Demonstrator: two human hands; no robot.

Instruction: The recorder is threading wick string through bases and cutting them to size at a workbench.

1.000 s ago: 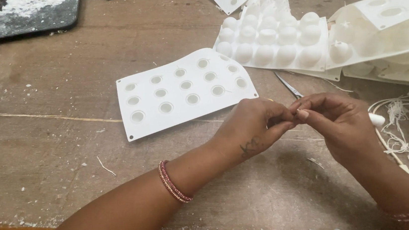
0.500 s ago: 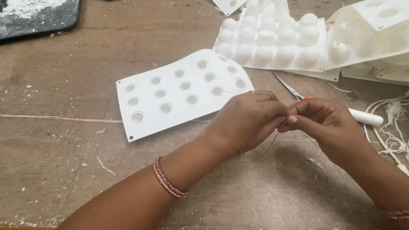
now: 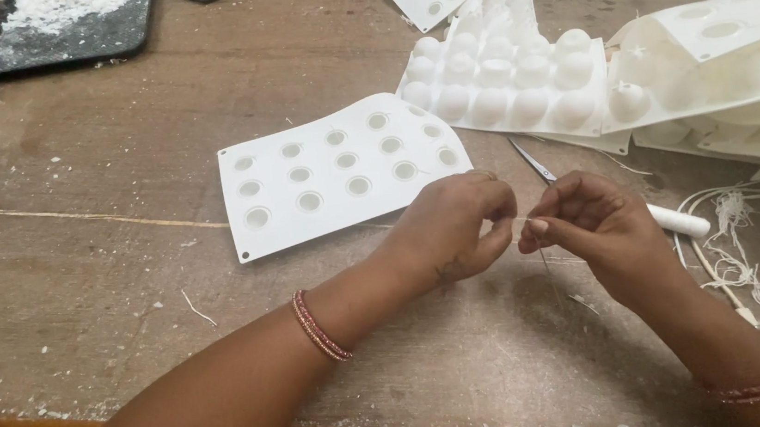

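Note:
My left hand (image 3: pixel 458 229) and my right hand (image 3: pixel 597 225) meet above the wooden table (image 3: pixel 125 266), fingertips almost touching. Both pinch a thin white thread (image 3: pixel 518 221) that runs between them; a fine strand hangs down below the right fingers. Just beyond the left hand lies a flat white silicone mould sheet (image 3: pixel 339 173) with several round holes. A thin metal needle tool with a white handle (image 3: pixel 678 220) lies on the table behind my right hand, partly hidden by it.
Several white moulds with domed cups (image 3: pixel 507 81) are stacked at the far right. Loose white threads (image 3: pixel 745 243) lie at the right. A black tray with white flakes (image 3: pixel 55 26) sits at the far left. The table's front edge runs along the bottom.
Both hands have shifted slightly left and up, and the fingertips have parted a little, with the thread now stretched between them. More of the white handle shows behind my right hand.

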